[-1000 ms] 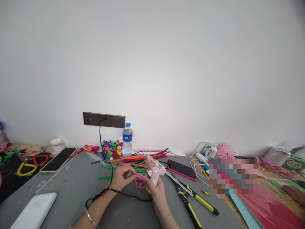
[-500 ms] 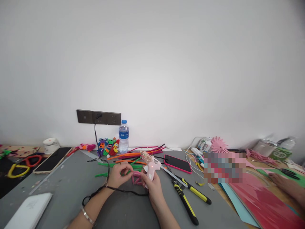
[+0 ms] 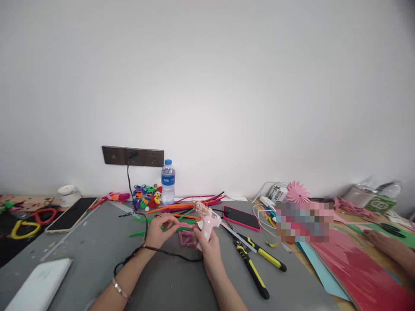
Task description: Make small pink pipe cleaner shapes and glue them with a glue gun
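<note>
head | lower centre: left hand [image 3: 158, 233], fingers pinching pink fuzzy strip [image 3: 186, 225]; right hand [image 3: 209, 250], fingers wrapped round pale-pink glue gun [image 3: 210, 221] | left of centre: blue-capped bottle [image 3: 167, 183], fill unclear | far left: white container [image 3: 69, 197], contents hidden

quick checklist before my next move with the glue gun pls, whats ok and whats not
1. Grip on the glue gun: ok, the right hand is closed around its handle.
2. Power: ok, the black cord is plugged into the wall socket and a small light glows on the gun.
3. Cord clear of the arms: not ok, it lies across the left wrist.
4. Pink strip held: ok, pinched in the left hand.
5. Glue on the strip: cannot tell, too small to see.
6. Pliers clear of the hands: ok, lying apart, right of the right hand.
</note>
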A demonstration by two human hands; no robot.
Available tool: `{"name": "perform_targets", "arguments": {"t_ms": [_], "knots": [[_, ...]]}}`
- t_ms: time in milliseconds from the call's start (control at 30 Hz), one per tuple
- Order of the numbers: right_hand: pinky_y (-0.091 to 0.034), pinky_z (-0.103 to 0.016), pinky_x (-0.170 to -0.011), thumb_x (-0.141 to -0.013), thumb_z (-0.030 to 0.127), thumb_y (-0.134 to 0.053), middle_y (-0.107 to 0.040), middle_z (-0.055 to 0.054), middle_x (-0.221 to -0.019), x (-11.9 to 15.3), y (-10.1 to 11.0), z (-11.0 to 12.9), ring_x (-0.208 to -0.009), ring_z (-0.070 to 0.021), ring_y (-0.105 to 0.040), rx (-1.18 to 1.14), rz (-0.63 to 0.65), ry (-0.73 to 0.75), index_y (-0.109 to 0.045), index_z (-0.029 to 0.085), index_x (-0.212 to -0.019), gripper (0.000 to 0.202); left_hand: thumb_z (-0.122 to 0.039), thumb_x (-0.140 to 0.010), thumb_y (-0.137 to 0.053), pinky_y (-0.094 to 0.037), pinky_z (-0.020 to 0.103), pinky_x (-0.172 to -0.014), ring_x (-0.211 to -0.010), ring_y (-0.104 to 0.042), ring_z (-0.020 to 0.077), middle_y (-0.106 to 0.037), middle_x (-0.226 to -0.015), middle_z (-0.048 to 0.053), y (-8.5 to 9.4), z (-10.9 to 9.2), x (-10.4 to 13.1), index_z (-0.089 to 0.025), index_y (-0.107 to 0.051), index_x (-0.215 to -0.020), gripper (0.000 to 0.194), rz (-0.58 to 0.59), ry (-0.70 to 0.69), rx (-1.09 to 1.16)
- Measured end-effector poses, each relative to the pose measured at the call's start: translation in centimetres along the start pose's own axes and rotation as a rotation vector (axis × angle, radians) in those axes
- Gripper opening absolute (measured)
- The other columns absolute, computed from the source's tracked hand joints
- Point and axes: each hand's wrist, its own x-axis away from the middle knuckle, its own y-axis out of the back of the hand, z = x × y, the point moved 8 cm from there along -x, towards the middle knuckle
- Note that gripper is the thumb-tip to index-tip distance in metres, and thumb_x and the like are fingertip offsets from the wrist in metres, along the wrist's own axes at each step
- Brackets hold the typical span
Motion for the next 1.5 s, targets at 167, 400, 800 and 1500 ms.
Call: {"name": "perform_targets", "arguments": {"t_ms": [167, 400, 800, 1500], "knots": [[-0.038, -0.022, -0.044, -0.068, 0.048, -0.074, -0.055, 0.005, -0.057, 0.4, 0.2, 0.9, -0.046, -0.0106, -0.044, -0.014, -0.028, 0.055, -0.058, 0.015, -0.100, 0.049, -0.034, -0.072, -0.064, -0.034, 0.019, -0.046, -0.045, -0.039, 0.0100, -0.040, -0.047, -0.006, 1.8, 2.3, -0.1, -0.016, -0.067, -0.064, 0.020, -0.193, 0.123, 0.039], [-0.035, -0.022, -0.046, -0.072, 0.055, -0.069, -0.044, 0.008, -0.050, 0.7, -1.6, -0.7, -0.044, -0.0092, -0.040, -0.080, 0.155, 0.017, -0.061, 0.015, -0.092, 0.046, -0.031, -0.076, -0.062, -0.034, 0.019, -0.046, -0.046, -0.039, 0.0101, -0.038, -0.048, -0.006, 3.0, 2.2, 0.0, -0.017, -0.065, -0.064, 0.019, -0.289, 0.062, -0.052], [-0.023, -0.019, -0.031, -0.073, 0.063, -0.062, -0.040, 0.009, -0.041, 1.4, -2.4, -1.3, -0.028, -0.0058, -0.032, 0.163, 0.200, 0.006, -0.065, 0.010, -0.093, 0.057, -0.026, -0.079, -0.059, -0.038, 0.021, -0.051, -0.048, -0.045, 0.0119, -0.041, -0.048, -0.006, 3.3, 0.2, 0.0, -0.019, -0.065, -0.065, 0.016, -0.322, -0.108, -0.212], [-0.023, -0.018, -0.032, -0.072, 0.063, -0.063, -0.041, 0.009, -0.046, 1.3, -2.4, -1.6, -0.031, -0.0038, -0.031, 0.100, 0.208, -0.028, -0.063, 0.009, -0.088, 0.056, -0.026, -0.079, -0.058, -0.039, 0.023, -0.055, -0.046, -0.044, 0.0116, -0.040, -0.047, -0.007, 3.3, -0.9, -0.1, -0.020, -0.065, -0.063, 0.019, -0.317, -0.136, -0.254]]}}
